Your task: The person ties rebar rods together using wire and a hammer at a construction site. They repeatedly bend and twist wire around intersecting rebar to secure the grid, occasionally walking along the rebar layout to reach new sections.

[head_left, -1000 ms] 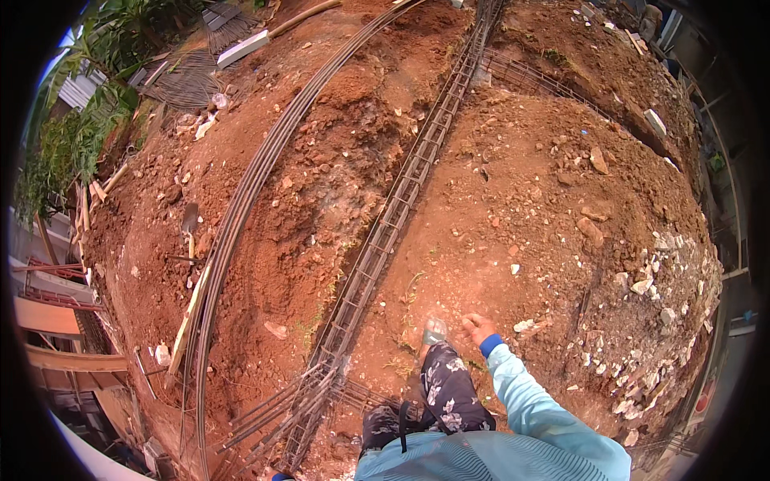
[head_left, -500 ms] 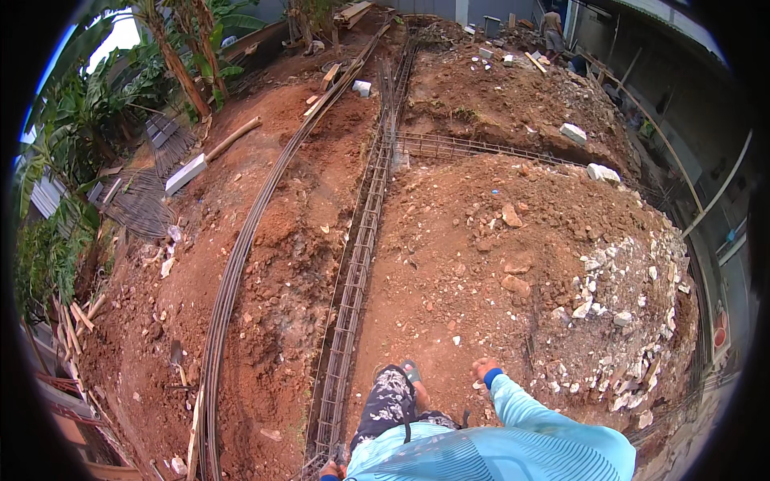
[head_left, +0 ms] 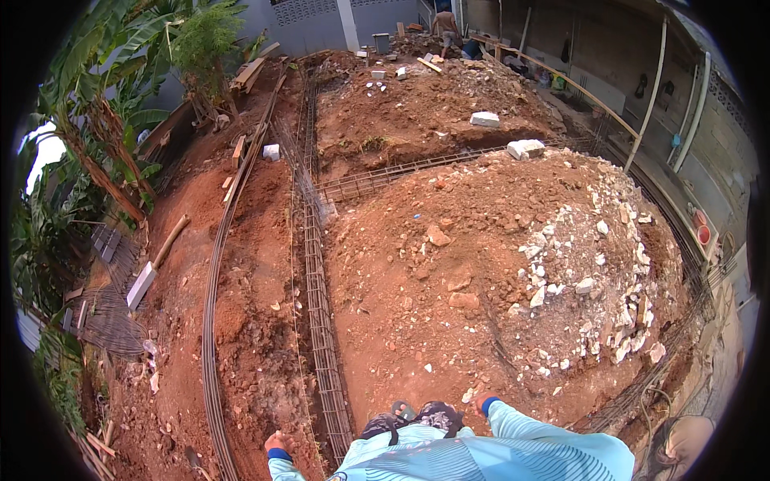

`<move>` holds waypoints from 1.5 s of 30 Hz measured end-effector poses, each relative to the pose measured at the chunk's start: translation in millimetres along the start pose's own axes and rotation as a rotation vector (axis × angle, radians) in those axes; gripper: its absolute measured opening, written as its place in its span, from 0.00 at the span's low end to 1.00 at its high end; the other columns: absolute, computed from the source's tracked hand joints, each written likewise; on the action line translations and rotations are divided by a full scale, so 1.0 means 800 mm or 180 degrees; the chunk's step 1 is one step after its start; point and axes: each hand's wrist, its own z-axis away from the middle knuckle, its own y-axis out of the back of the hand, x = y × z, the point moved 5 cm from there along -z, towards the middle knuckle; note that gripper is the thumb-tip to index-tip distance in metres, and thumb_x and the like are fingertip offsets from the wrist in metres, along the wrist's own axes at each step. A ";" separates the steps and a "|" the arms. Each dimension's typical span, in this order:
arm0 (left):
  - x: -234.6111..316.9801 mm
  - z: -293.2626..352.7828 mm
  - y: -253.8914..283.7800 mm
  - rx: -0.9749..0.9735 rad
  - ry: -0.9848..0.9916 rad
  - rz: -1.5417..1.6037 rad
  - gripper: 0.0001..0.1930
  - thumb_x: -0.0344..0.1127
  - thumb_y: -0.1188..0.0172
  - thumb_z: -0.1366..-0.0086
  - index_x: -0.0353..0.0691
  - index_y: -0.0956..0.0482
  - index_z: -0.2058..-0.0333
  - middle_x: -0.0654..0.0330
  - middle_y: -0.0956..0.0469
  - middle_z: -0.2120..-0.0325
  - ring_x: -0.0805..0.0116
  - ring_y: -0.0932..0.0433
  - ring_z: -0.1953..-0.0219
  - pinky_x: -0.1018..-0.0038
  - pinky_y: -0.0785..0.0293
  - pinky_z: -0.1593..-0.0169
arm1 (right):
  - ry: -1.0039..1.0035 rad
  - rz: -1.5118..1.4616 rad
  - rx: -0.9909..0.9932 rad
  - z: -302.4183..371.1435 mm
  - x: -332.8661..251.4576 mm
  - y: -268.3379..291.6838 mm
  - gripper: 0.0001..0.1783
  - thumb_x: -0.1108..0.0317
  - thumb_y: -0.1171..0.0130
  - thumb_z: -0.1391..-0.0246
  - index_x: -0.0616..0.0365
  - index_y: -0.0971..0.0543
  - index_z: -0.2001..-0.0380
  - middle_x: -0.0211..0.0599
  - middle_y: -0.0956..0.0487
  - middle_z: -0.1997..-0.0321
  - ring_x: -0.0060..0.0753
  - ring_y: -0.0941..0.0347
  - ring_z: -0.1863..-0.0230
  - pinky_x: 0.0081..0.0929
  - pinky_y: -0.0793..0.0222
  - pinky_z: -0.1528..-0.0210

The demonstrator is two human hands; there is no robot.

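My left hand (head_left: 279,442) hangs at my left side over the red soil, its fingers curled in with nothing visible in them. Just to its right runs a long rebar cage (head_left: 325,353) set in a narrow trench. On my other side, my right hand (head_left: 484,402) is held low in front of the blue sleeve, above bare earth. Its fingers are foreshortened, so their pose is unclear, and no object shows in it. A sandalled foot (head_left: 403,411) appears between the hands, on soil right of the cage.
Long rebar rods (head_left: 215,321) lie along the left. A second rebar cage (head_left: 401,175) crosses ahead in a trench. Broken white stones (head_left: 585,284) cover the mound at right. White blocks (head_left: 525,149) sit farther off. Another person (head_left: 446,30) stands at the far end.
My view has tilted up and turned right, bringing more of the far wall and right side in. My left hand has swung out from beside my body; the right is lower against the sleeve.
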 end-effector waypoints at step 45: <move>-0.011 0.012 -0.170 -0.0347 0.0991 0.0056 0.13 0.41 0.44 0.30 0.38 0.22 0.54 0.60 0.18 0.69 0.71 0.19 0.74 0.75 0.22 0.74 | 0.0535 0.0954 0.0688 0.063 -0.029 0.074 0.19 0.55 0.46 0.43 0.54 0.16 0.57 0.43 0.16 0.55 0.42 0.21 0.54 0.38 0.28 0.50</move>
